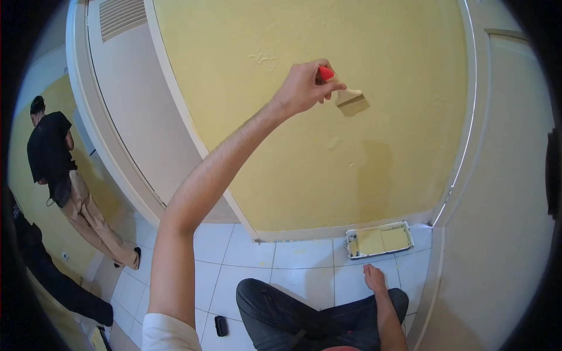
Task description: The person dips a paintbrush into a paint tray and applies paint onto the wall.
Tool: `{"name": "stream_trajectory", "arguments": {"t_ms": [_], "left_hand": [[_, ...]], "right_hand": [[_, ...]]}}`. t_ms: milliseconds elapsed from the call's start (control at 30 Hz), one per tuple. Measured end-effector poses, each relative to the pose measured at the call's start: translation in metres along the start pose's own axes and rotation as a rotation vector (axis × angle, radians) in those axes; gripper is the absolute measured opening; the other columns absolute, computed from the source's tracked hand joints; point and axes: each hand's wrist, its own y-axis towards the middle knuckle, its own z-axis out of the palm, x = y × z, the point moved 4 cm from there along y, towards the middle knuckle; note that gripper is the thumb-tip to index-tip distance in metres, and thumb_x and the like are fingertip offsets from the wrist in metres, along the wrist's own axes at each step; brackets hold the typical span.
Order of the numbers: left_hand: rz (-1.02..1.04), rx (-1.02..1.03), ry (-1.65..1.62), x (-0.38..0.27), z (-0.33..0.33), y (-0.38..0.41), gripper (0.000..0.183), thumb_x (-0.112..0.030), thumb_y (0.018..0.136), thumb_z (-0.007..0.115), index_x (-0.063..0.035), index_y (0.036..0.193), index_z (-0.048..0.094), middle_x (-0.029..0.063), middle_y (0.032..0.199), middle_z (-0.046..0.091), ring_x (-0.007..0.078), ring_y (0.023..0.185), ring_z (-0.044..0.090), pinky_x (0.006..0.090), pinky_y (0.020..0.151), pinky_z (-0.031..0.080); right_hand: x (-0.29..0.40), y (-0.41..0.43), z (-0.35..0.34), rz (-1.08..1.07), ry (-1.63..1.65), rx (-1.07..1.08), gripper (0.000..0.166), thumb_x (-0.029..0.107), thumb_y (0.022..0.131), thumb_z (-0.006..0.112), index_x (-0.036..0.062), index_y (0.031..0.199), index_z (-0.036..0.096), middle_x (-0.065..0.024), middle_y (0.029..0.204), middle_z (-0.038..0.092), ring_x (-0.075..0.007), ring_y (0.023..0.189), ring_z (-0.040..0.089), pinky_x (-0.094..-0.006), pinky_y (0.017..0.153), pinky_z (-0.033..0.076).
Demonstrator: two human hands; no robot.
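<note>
My left hand (307, 85) is raised on an outstretched arm, gripping a flat paintbrush (350, 95) by its pale handle, which has a red end. The bristles point down to the right in front of a yellow painted wall (307, 175); whether they touch it I cannot tell. My right hand (374, 277) hangs past my right knee with its fingers curled in and nothing visible in it. Just beyond that hand, a paint tray (382, 240) of yellow paint sits on the floor at the foot of the wall.
White floor tiles (303, 281) lie around my crossed legs. A small black object (221, 326) rests on them at my left. Door frames flank the wall, with a louvred door (131, 87) on the left. Farther left stands a person (52, 149); another person's dark-clothed leg (66, 281) shows below.
</note>
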Motion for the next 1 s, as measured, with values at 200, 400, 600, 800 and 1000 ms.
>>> {"name": "stream_trajectory", "arguments": {"t_ms": [200,400,600,800,1000], "left_hand": [[0.09,-0.142,-0.075,0.008,-0.033,0.013,0.024,-0.021,0.092,0.068,0.0015,0.089,0.062,0.0062,0.073,0.067,0.0096,0.065,0.064,0.0249,0.061,0.054],[0.185,-0.223,0.118,-0.003,-0.084,0.043,0.03,-0.028,0.093,0.067,0.0014,0.092,0.063,0.0074,0.078,0.069,0.012,0.07,0.067,0.0273,0.066,0.054],[0.109,-0.209,0.413,-0.013,-0.136,0.077,0.034,-0.035,0.096,0.061,-0.001,0.098,0.063,0.0061,0.09,0.069,0.0151,0.096,0.064,0.0317,0.089,0.049],[0.037,-0.039,-0.147,-0.015,-0.108,0.077,0.031,-0.03,0.1,0.055,0.0,0.109,0.056,0.0109,0.105,0.065,0.0217,0.104,0.063,0.0367,0.095,0.05],[-0.045,0.233,-0.304,0.038,-0.017,0.034,0.017,-0.026,0.1,0.054,-0.0091,0.104,0.054,0.0052,0.102,0.067,0.0143,0.101,0.063,0.0335,0.086,0.051]], "right_hand": [[0.002,-0.001,-0.002,-0.027,0.025,-0.011,0.041,0.037,0.1,0.04,0.0048,0.089,0.062,-0.0206,0.082,0.067,-0.0429,0.081,0.064,-0.0515,0.075,0.049],[-0.002,0.001,0.002,0.011,0.021,0.053,0.044,0.039,0.101,0.038,0.0039,0.09,0.062,-0.022,0.083,0.067,-0.0433,0.084,0.063,-0.0518,0.078,0.048],[0.006,-0.001,-0.002,0.012,-0.002,0.086,0.043,0.04,0.1,0.038,0.0051,0.093,0.062,-0.0235,0.085,0.067,-0.0442,0.086,0.063,-0.0523,0.08,0.048],[0.014,0.0,-0.007,0.02,0.02,0.152,0.043,0.041,0.1,0.038,0.0045,0.095,0.06,-0.0273,0.089,0.065,-0.0454,0.09,0.062,-0.0549,0.081,0.047],[0.012,0.0,-0.008,0.01,0.051,0.096,0.043,0.041,0.1,0.039,0.005,0.096,0.06,-0.0267,0.09,0.065,-0.0461,0.088,0.062,-0.0552,0.079,0.048]]}}
